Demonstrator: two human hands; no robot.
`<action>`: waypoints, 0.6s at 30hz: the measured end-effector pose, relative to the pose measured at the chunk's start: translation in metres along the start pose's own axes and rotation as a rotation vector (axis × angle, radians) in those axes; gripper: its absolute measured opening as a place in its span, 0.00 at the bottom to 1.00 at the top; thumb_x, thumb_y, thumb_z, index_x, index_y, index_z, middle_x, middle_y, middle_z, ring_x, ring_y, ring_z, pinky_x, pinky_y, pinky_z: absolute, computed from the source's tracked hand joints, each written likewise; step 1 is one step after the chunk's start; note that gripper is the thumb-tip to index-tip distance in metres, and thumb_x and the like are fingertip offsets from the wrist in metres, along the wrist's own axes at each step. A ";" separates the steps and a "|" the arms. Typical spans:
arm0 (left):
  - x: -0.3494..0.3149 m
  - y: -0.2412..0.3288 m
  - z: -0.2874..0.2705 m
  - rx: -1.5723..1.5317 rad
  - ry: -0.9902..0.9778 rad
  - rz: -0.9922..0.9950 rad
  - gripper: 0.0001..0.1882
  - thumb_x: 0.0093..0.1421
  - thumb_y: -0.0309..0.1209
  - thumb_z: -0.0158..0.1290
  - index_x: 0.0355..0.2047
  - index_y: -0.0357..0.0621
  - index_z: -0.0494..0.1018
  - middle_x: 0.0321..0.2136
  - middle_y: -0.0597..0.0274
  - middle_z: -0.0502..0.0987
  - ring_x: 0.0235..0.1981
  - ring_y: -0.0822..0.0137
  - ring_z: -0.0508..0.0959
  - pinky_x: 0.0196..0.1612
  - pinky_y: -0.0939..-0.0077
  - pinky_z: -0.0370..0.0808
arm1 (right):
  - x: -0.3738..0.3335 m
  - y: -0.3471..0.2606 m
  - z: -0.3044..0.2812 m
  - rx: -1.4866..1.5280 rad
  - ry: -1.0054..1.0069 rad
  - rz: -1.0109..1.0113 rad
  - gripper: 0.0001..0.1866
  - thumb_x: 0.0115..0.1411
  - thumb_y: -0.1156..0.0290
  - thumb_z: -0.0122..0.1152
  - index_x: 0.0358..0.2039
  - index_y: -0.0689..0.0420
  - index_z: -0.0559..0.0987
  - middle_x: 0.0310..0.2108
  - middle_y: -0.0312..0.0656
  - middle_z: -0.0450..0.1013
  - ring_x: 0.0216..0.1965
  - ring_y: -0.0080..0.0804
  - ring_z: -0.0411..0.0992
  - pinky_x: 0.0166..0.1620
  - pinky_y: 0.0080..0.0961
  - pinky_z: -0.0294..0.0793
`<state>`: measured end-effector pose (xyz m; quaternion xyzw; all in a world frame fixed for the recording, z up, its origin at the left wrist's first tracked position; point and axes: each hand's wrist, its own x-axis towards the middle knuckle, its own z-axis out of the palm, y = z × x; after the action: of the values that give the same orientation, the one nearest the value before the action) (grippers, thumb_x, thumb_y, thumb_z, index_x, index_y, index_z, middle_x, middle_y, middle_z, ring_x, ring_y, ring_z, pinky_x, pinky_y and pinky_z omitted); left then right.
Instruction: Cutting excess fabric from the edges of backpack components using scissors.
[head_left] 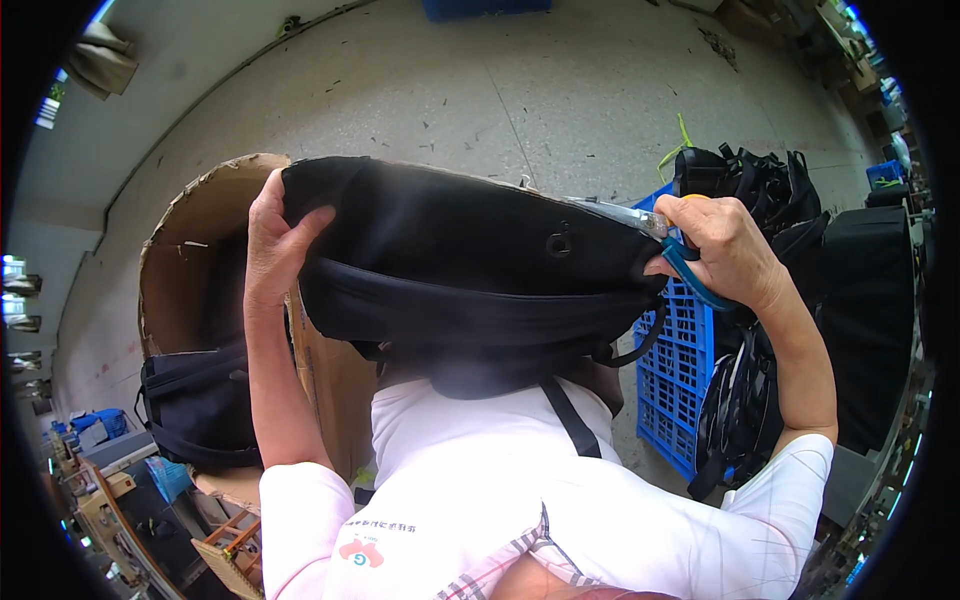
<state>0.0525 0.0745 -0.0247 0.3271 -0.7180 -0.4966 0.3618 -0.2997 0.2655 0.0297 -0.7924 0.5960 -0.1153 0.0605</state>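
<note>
A black fabric bag (450, 240) stretches across the middle of the head view, held up in front of my body. My left hand (275, 235) grips its upper left end, with the thumb pressed on the cloth. At the other end, my right hand (722, 240) is closed round scissors (690, 272) with teal and yellow handles. The metal blades lie along the bag's upper right edge, pointing left. My right thumb is close to the bag's corner; whether it pinches the cloth I cannot tell. A small dark ring shows on the bag's panel near that end. A black strap hangs at my front.
On the left stands an open cardboard box (165, 285) with black bags (200, 400) in and against it. To the right, a blue plastic crate (675, 390) stands among several black bags (750, 180). A blue container (485, 8) is at the far edge. Scraps litter the grey floor (450, 95).
</note>
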 end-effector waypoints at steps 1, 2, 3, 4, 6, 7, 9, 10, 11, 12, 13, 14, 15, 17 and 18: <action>0.000 -0.001 0.000 0.002 0.003 0.007 0.15 0.46 0.15 0.52 0.37 0.36 0.69 0.31 0.66 0.74 0.33 0.76 0.72 0.41 0.82 0.69 | 0.000 -0.001 -0.003 0.022 -0.021 0.031 0.25 0.42 0.51 0.65 0.30 0.59 0.72 0.18 0.40 0.69 0.21 0.34 0.70 0.28 0.25 0.71; -0.001 -0.001 0.001 0.003 0.005 0.015 0.15 0.47 0.15 0.51 0.37 0.36 0.69 0.31 0.67 0.74 0.33 0.77 0.72 0.41 0.83 0.69 | 0.000 -0.002 -0.006 0.043 -0.041 0.062 0.26 0.42 0.49 0.65 0.31 0.59 0.72 0.20 0.41 0.70 0.22 0.34 0.71 0.28 0.24 0.71; 0.000 -0.002 0.001 0.001 0.005 0.016 0.15 0.47 0.15 0.51 0.37 0.36 0.69 0.31 0.67 0.74 0.33 0.77 0.72 0.41 0.83 0.69 | 0.001 -0.005 -0.009 0.041 -0.041 0.062 0.26 0.42 0.49 0.65 0.31 0.59 0.72 0.20 0.41 0.70 0.22 0.34 0.71 0.28 0.24 0.71; -0.001 -0.003 0.000 -0.009 0.001 0.017 0.14 0.48 0.18 0.54 0.37 0.37 0.69 0.31 0.69 0.73 0.34 0.78 0.71 0.41 0.84 0.68 | 0.004 -0.008 -0.012 0.021 -0.055 0.074 0.28 0.41 0.46 0.65 0.32 0.59 0.72 0.22 0.42 0.70 0.25 0.34 0.71 0.28 0.25 0.71; -0.003 -0.002 -0.001 -0.016 -0.001 0.016 0.14 0.50 0.22 0.56 0.38 0.38 0.69 0.32 0.70 0.73 0.34 0.79 0.70 0.41 0.86 0.67 | 0.008 -0.010 -0.015 0.003 -0.067 0.082 0.31 0.40 0.44 0.64 0.33 0.58 0.73 0.24 0.43 0.71 0.27 0.35 0.72 0.29 0.26 0.71; -0.004 -0.002 0.000 -0.024 0.007 0.033 0.14 0.50 0.22 0.56 0.38 0.38 0.68 0.32 0.70 0.73 0.34 0.80 0.70 0.41 0.86 0.67 | 0.009 -0.011 -0.015 -0.026 -0.076 0.072 0.33 0.40 0.41 0.63 0.35 0.58 0.73 0.26 0.44 0.71 0.29 0.35 0.72 0.30 0.26 0.71; -0.006 -0.001 0.001 -0.031 0.014 0.049 0.14 0.50 0.22 0.57 0.37 0.38 0.68 0.31 0.71 0.72 0.34 0.80 0.70 0.41 0.87 0.67 | 0.013 -0.012 -0.017 -0.054 -0.085 0.063 0.35 0.39 0.39 0.62 0.36 0.58 0.73 0.28 0.45 0.72 0.30 0.36 0.72 0.31 0.27 0.71; -0.007 -0.001 0.001 -0.037 0.034 0.054 0.13 0.48 0.18 0.54 0.36 0.38 0.68 0.31 0.69 0.73 0.34 0.79 0.71 0.41 0.85 0.68 | 0.016 -0.013 -0.018 -0.060 -0.104 0.048 0.35 0.40 0.38 0.61 0.36 0.59 0.73 0.27 0.45 0.71 0.30 0.36 0.72 0.32 0.28 0.71; -0.007 -0.001 0.002 -0.044 0.056 0.058 0.13 0.47 0.14 0.51 0.35 0.37 0.68 0.30 0.67 0.73 0.33 0.77 0.71 0.40 0.83 0.68 | 0.019 -0.013 -0.018 -0.065 -0.123 0.033 0.36 0.40 0.37 0.60 0.36 0.59 0.73 0.27 0.46 0.71 0.31 0.36 0.72 0.32 0.28 0.72; -0.008 -0.001 0.002 -0.043 0.054 0.057 0.13 0.47 0.14 0.51 0.35 0.37 0.68 0.30 0.67 0.73 0.33 0.77 0.71 0.40 0.83 0.68 | 0.022 -0.012 -0.017 -0.064 -0.123 0.033 0.36 0.40 0.37 0.60 0.36 0.59 0.73 0.27 0.46 0.71 0.31 0.36 0.72 0.32 0.28 0.72; -0.009 -0.002 0.002 -0.060 0.066 0.055 0.13 0.47 0.14 0.51 0.35 0.37 0.68 0.30 0.67 0.73 0.33 0.77 0.71 0.40 0.83 0.68 | 0.025 -0.012 -0.016 -0.021 -0.140 0.032 0.35 0.41 0.37 0.59 0.35 0.59 0.73 0.26 0.45 0.71 0.29 0.35 0.72 0.32 0.27 0.72; -0.010 -0.002 0.002 -0.077 0.078 0.052 0.14 0.47 0.13 0.51 0.35 0.37 0.68 0.31 0.67 0.73 0.33 0.77 0.71 0.41 0.83 0.68 | 0.027 -0.012 -0.015 0.022 -0.158 0.031 0.34 0.42 0.38 0.58 0.34 0.59 0.73 0.24 0.45 0.71 0.28 0.34 0.72 0.31 0.26 0.72; -0.011 -0.004 0.002 -0.075 0.080 0.051 0.14 0.47 0.13 0.51 0.35 0.37 0.68 0.31 0.67 0.73 0.33 0.77 0.71 0.41 0.83 0.68 | 0.027 -0.013 -0.015 0.024 -0.158 0.028 0.34 0.42 0.38 0.58 0.34 0.59 0.73 0.24 0.45 0.71 0.28 0.34 0.72 0.31 0.26 0.72; -0.013 -0.005 0.002 -0.102 0.083 0.042 0.14 0.47 0.13 0.51 0.35 0.37 0.68 0.31 0.66 0.73 0.34 0.77 0.71 0.41 0.83 0.68 | 0.027 -0.013 -0.014 0.027 -0.190 0.054 0.32 0.45 0.39 0.57 0.32 0.59 0.73 0.21 0.43 0.71 0.25 0.32 0.72 0.30 0.25 0.72; -0.013 -0.005 0.002 -0.101 0.086 0.042 0.14 0.47 0.13 0.51 0.35 0.37 0.68 0.31 0.66 0.73 0.34 0.77 0.71 0.41 0.83 0.68 | 0.027 -0.014 -0.014 0.027 -0.190 0.051 0.32 0.45 0.39 0.57 0.32 0.59 0.73 0.21 0.43 0.71 0.25 0.32 0.72 0.30 0.25 0.72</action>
<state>0.0583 0.0850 -0.0324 0.3145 -0.6824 -0.5099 0.4188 -0.2831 0.2438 0.0495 -0.7835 0.6059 -0.0459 0.1304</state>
